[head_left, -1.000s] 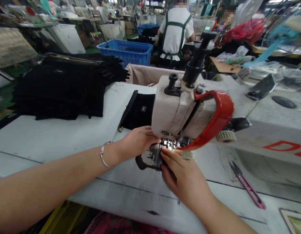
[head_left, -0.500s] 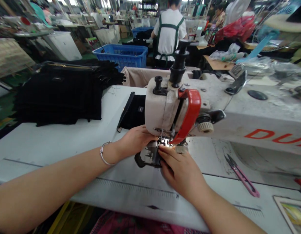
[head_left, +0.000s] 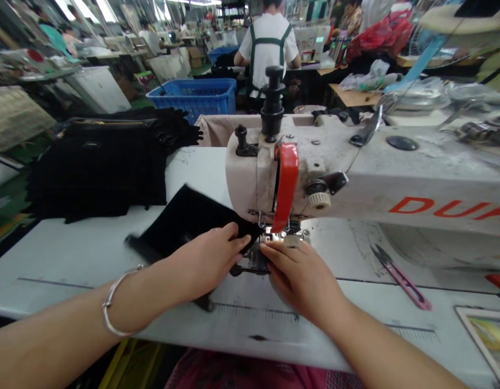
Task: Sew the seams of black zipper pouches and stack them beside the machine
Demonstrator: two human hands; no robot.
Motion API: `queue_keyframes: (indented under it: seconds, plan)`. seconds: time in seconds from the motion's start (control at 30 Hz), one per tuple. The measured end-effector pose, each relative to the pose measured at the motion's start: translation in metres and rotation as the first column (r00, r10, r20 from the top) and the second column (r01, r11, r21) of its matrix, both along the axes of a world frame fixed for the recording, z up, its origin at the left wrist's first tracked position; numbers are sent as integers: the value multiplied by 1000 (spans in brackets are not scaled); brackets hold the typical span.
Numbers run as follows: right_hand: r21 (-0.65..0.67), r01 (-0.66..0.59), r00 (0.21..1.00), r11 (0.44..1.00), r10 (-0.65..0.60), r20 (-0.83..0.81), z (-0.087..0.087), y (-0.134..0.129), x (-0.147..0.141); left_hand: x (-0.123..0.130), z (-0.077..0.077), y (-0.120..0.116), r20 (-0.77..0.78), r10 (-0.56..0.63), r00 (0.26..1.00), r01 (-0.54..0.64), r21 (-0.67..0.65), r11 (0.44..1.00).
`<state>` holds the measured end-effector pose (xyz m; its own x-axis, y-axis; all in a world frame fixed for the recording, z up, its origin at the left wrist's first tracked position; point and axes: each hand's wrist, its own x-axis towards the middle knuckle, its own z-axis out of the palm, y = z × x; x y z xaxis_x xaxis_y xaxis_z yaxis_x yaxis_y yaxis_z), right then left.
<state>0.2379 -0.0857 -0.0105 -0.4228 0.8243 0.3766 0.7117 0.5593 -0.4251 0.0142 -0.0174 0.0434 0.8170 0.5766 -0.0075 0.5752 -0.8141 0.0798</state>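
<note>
A black fabric piece (head_left: 185, 216) lies to the left of the sewing machine (head_left: 254, 178), its right corner reaching the lit presser foot and its left edge blurred. My left hand (head_left: 213, 254), with a silver bangle at the wrist, is closed on this fabric, thumb and fingers near its right corner. Just right of it, my right hand (head_left: 301, 275) rests by the presser foot, fingertips at the needle plate. Its fingers lie together, and whatever is under them is too small to make out. The red guard (head_left: 286, 186) stands above both hands.
Black fabric pieces (head_left: 100, 162) are stacked at the table's left. Pink thread snips (head_left: 401, 278) lie right of the needle area. Behind the table are a blue basket (head_left: 193, 97) and a person (head_left: 270, 48) in a white shirt. A framed picture (head_left: 485, 335) is at the lower right.
The black fabric has come out from behind the machine head toward the left front and turned. My left hand has moved left and down with it. My right hand has barely moved.
</note>
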Motion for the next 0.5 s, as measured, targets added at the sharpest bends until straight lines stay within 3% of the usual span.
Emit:
queue_keyframes:
  seconds: [0.1,0.2,0.3,0.5]
  plan:
    - [28,-13,1000,1000,12,24,0,-1,0,-1,-2,-12,-22,-6,1000,4,-86,996]
    - [61,-28,999,998,26,32,2,-2,2,-2,-15,-16,90,-93,992,99,-65,993]
    - [71,-64,998,995,63,13,4,-4,3,-4,-30,-21,172,-97,980,108,-58,992]
    - [57,-49,999,997,48,21,5,-7,0,-6,-36,-23,219,-122,968,135,-47,990]
